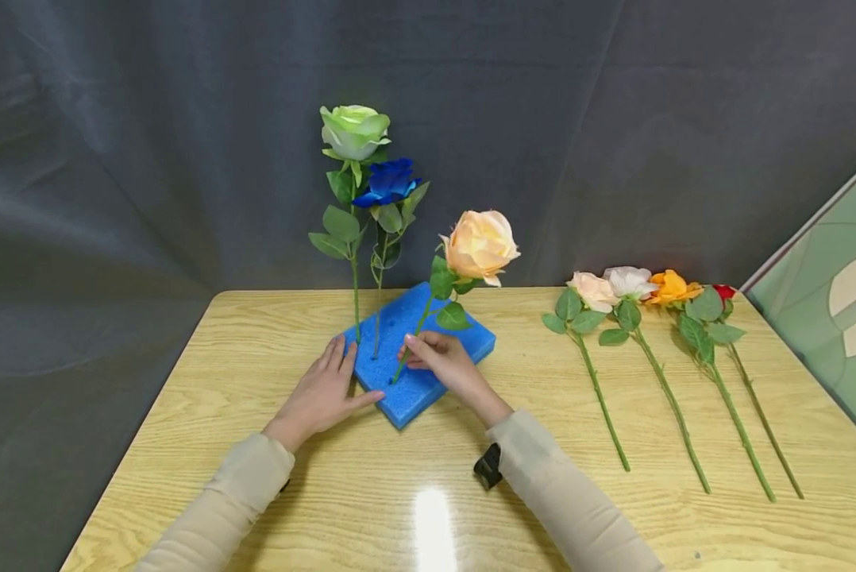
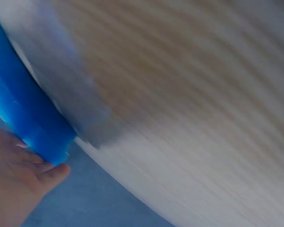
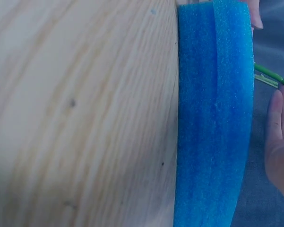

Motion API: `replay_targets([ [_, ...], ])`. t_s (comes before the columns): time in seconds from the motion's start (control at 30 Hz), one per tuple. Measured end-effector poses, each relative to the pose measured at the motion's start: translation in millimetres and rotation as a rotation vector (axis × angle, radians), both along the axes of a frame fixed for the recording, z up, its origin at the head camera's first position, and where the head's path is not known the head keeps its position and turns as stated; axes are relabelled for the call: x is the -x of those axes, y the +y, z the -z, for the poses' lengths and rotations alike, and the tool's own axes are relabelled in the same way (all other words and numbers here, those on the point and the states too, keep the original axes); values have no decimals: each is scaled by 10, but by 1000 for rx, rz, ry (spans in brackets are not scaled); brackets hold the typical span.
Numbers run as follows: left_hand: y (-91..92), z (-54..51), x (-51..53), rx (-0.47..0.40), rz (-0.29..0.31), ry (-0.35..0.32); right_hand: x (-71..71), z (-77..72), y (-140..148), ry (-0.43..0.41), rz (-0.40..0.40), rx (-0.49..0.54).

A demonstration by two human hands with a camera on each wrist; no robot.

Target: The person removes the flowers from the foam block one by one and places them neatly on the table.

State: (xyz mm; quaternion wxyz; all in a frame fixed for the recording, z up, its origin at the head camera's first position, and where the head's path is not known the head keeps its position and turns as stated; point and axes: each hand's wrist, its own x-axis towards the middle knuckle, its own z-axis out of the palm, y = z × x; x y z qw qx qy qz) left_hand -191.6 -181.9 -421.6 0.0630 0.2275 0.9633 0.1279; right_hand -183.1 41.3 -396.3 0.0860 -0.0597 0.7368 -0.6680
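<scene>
A blue foam block (image 1: 428,389) lies turned at an angle on the table. My left hand (image 1: 324,396) rests along its left edge with the fingers extended; in the left wrist view the thumb touches the foam's corner (image 2: 52,146). With my right hand (image 1: 445,364) I pinch the green stem of a peach rose (image 1: 480,245), its lower end at a hole in the foam's near part. How deep the stem goes is hard to see. A green-white rose (image 1: 355,131) and a blue rose (image 1: 387,183) stand upright in the foam, left of the peach one.
On the table's right side lie a pale pink rose (image 1: 595,291), a white rose (image 1: 629,282), an orange rose (image 1: 672,287) and a red rose (image 1: 723,292), stems toward me. A dark curtain (image 1: 471,119) hangs behind the wooden table (image 1: 206,445). A green patterned panel (image 1: 835,294) stands at right.
</scene>
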Motion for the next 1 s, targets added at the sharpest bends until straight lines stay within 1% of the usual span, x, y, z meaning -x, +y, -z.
replay_targets([
  [0.13, 53, -26, -10, -8, -24, -32, -8, -21, -1, 35, 40, 7],
  [0.33, 71, -28, -24, -3, -25, -37, -12, -92, -10, 131, 126, 91],
  [0.4, 72, -32, -28, -2, -27, -42, -8, -104, -13, 153, 145, 108],
  [0.5, 72, -37, -34, 3, -26, -46, -8, -114, -17, 165, 168, 115],
  [0.7, 75, -39, -37, 1, -20, -53, -1, -130, -17, 182, 185, 146],
  [0.87, 76, -42, -38, 1, -20, -53, -4, -139, -7, 176, 179, 151],
  [1.0, 78, -35, -34, -2, -25, -58, 2, -138, -1, 187, 172, 180],
])
